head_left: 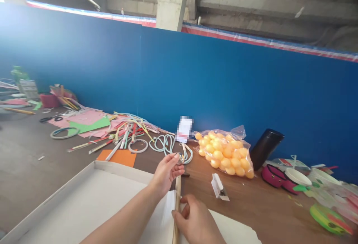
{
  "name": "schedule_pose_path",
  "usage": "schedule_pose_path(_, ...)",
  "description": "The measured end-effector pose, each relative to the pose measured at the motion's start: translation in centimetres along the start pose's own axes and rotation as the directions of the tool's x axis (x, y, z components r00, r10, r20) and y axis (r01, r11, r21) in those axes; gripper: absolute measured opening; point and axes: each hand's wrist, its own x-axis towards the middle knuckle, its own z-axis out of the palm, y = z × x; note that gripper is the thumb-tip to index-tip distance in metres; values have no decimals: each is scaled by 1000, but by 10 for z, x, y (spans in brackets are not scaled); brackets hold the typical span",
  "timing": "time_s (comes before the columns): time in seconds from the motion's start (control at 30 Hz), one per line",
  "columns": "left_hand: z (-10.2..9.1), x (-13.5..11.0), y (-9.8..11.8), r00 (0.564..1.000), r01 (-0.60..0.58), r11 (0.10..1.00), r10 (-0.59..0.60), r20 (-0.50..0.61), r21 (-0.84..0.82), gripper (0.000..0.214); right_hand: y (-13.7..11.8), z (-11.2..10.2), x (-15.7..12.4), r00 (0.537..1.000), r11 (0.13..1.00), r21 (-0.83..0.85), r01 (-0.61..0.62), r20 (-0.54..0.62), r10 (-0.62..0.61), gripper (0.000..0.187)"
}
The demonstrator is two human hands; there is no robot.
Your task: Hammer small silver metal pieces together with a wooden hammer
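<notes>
Wooden-looking strip (178,190) ran along the right side of the shallow white box (106,195), its long axis pointing from near to far across the bench (246,203). We could not tell whether it was a separate piece or the box's own edge. Our right hand (197,219) was the nearer one to it: thumb and fingers were bent at the strip's near part, the thumb overlapping it from the right, though we could not tell how firmly they gripped. Our left hand (165,173) was raised by the strip's far end, its thumb and fingers pinching a small shiny piece (181,159) too blurred for us to identify.

We saw the box as smooth, pale and card-like, with low upright walls. Right of our hands stood a little open carton (216,185) of thin white card, small dark bits at its near end. Beyond it sat a clear, wrinkled plastic bag (225,154) full of smooth, round orange balls, and a glossy black cylinder (265,149) leaned to the right. Far of the box we had a flat orange sheet (120,158) and soft, pale blue cords (165,144) in loose loops. A cream sheet (232,229) lay flat just right of our right hand.
</notes>
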Motion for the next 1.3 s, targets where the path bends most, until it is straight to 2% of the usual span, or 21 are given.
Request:
schedule_pose_path(0.1, -1, -1, -5, 1000, 26, 998, -26, -9, 54, 24, -7, 5, -5, 998, 996, -79, -38, -55, 33, 23)
schedule_pose_path(0.23, -3, -2, -8, 999, 18, 987, -10, -53, 158, 30, -12, 11, -12, 993, 987, -163, 9, -117, -28, 28)
schedule_pose_path(0.43, -5, 0, -10, 1000, 2, 963, 3, -18, 271, 32, -21, 5, -15, 993, 970, -240, 22, -107, -49, 31)
schedule_pose_path(0.6, -4, -3, -9, 999, 13, 948, 1, -45, 317, 35, -30, 1, -15, 997, 976, -217, -5, -75, -11, 35)
schedule_pose_path(0.8, -4, -3, -10, 998, -16, 923, 38, -49, 384, 41, -25, -6, -9, 998, 991, -129, -46, -56, 39, 53)
schedule_pose_path(0.9, -3, -5, -12, 995, -30, 897, 70, -75, 442, 43, -21, -12, -5, 999, 996, -75, -42, -20, 41, 40)
schedule_pose_path(0.97, -1, -6, -13, 992, -37, 887, 89, -91, 459, 44, -20, -13, -2, 999, 996, -88, -36, -40, 32, 30)
schedule_pose_path(1.07, 0, -7, -12, 990, -58, 888, 111, -91, 456, 44, -19, -9, 0, 997, 992, -124, -40, -75, 31, 29)
schedule_pose_path(1.17, 1, -7, -12, 988, -80, 891, 131, -86, 448, 43, -19, -3, 0, 996, 983, -183, 10, -81, -26, 33)
schedule_pose_path(1.3, 1, -6, -14, 987, -99, 892, 145, -72, 441, 43, -19, 0, -1, 993, 964, -246, 103, -26, -113, 43)
